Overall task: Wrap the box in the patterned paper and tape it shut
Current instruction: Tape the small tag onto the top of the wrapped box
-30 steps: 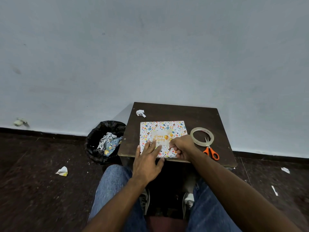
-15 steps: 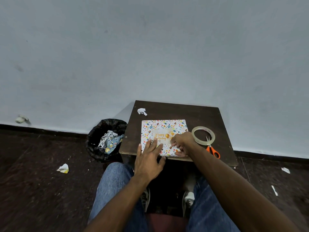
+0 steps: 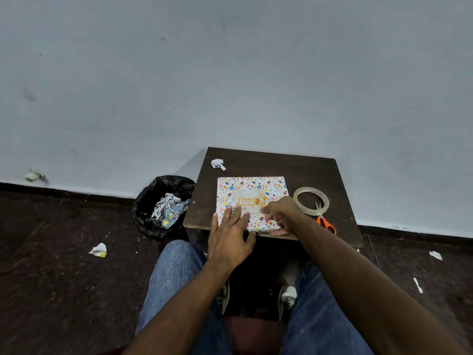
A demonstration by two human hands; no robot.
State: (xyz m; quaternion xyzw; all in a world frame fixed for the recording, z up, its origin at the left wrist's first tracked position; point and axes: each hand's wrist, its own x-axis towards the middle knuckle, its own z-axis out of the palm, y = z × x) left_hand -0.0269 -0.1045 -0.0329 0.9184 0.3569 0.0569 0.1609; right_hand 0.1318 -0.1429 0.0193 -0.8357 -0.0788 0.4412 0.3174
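On the table (image 3: pixel 294 167), the wrapped box (image 3: pixel 252 190) lies under spread left fingers (image 3: pixel 236 213) and curled right fingers (image 3: pixel 271 213).

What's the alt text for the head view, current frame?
A seated person's left hand presses flat on a box wrapped in patterned paper on a small dark table, while the right hand works with curled fingers at its near right edge. A tape roll and orange scissors lie to the right; a black bin stands left.
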